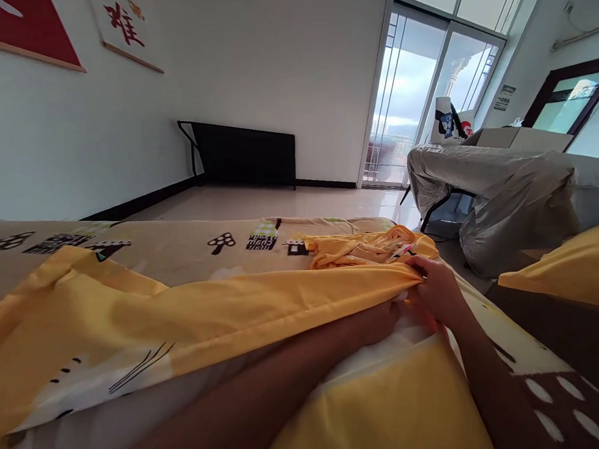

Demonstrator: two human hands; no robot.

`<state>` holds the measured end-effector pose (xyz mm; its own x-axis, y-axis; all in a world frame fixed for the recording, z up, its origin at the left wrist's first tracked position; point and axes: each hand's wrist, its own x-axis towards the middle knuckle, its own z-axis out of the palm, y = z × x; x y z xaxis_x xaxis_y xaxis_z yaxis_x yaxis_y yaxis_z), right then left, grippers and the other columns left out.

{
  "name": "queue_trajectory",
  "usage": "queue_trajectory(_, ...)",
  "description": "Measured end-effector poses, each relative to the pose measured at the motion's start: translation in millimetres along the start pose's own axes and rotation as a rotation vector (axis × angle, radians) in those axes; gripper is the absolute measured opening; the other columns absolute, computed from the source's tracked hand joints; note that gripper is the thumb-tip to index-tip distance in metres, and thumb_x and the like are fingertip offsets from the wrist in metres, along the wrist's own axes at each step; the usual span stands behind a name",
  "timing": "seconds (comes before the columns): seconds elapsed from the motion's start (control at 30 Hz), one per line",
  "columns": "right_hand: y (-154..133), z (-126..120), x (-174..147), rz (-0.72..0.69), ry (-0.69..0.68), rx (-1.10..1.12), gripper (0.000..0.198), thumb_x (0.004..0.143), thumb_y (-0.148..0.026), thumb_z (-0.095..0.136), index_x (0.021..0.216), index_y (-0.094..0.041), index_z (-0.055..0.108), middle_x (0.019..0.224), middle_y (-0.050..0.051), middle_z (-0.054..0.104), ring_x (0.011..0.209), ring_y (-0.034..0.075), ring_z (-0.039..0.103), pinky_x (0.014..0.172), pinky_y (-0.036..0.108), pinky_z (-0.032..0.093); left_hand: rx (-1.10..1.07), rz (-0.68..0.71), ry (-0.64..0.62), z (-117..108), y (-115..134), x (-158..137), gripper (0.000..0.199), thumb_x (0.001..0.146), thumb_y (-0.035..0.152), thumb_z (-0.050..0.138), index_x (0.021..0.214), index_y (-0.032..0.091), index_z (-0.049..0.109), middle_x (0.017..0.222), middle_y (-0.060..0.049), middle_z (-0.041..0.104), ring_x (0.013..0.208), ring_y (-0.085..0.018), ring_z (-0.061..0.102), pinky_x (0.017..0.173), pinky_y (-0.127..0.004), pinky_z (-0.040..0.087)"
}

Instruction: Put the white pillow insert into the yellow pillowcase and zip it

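Note:
A yellow quilt cover with a printed whiskered face stretches across the bed from the left to my hands. My right hand pinches its gathered edge between thumb and fingers. My left hand reaches under the cover's raised edge, close beside the right one. It looks closed, but its fingertips are hidden among the cloth, and what they grip cannot be made out. White cloth shows beneath my left wrist. Bunched orange-yellow fabric lies just beyond both hands.
Beneath everything is a beige patterned bed sheet. A black folded panel leans against the far wall. At the right, a plastic-covered table carries boxes and bags, and another yellow cloth lies nearer. Glass sliding doors stand behind.

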<state>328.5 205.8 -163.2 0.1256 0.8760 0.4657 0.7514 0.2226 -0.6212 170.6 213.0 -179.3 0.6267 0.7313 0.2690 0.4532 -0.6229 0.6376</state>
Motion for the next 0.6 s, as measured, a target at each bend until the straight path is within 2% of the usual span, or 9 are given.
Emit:
queue_trajectory(0.13, 6.2, 5.4, 1.1, 0.000, 0.013, 0.159, 0.037, 0.052, -0.013, 0.047, 0.084, -0.017, 0.066, 0.081, 0.004, 0.069, 0.072, 0.019, 0.059, 0.064, 0.028, 0.043, 0.082, 0.006, 0.025, -6.5, 6.5, -3.0, 0.055, 0.088, 0.031, 0.041, 0.142, 0.022, 0.035, 0.152, -0.004, 0.025, 0.141, -0.026, 0.019, 0.118, -0.048, 0.013)
queue_trajectory(0.37, 7.9, 9.5, 3.3, 0.027, -0.160, 0.346, 0.025, 0.057, -0.017, 0.051, 0.077, -0.015, 0.067, 0.066, -0.001, 0.061, 0.065, 0.014, 0.052, 0.057, 0.022, 0.039, 0.128, -0.016, -0.096, -13.4, 14.5, -1.8, 0.055, 0.086, 0.027, 0.042, 0.140, 0.018, 0.037, 0.153, -0.006, 0.022, 0.140, -0.026, 0.022, 0.118, -0.045, 0.016)
queue_trajectory(0.53, 6.7, 9.6, 3.9, 0.026, -0.122, 0.351, 0.028, 0.054, -0.015, 0.050, 0.076, -0.015, 0.067, 0.066, -0.001, 0.062, 0.063, 0.014, 0.051, 0.056, 0.022, 0.038, 0.126, -0.044, -0.129, -16.0, 19.2, -1.0, 0.059, 0.086, 0.026, 0.044, 0.143, 0.014, 0.031, 0.153, -0.010, 0.019, 0.141, -0.028, 0.017, 0.118, -0.045, 0.013)
queue_trajectory(0.6, 7.4, 8.0, 4.3, 0.028, -0.161, 0.331, 0.031, 0.053, -0.015, 0.049, 0.079, -0.015, 0.066, 0.068, -0.001, 0.064, 0.066, 0.015, 0.053, 0.058, 0.023, 0.039, 0.139, -0.078, -0.148, -14.8, 18.4, 0.4, 0.059, 0.087, 0.026, 0.042, 0.143, 0.012, 0.030, 0.152, -0.011, 0.019, 0.141, -0.028, 0.016, 0.118, -0.046, 0.012)
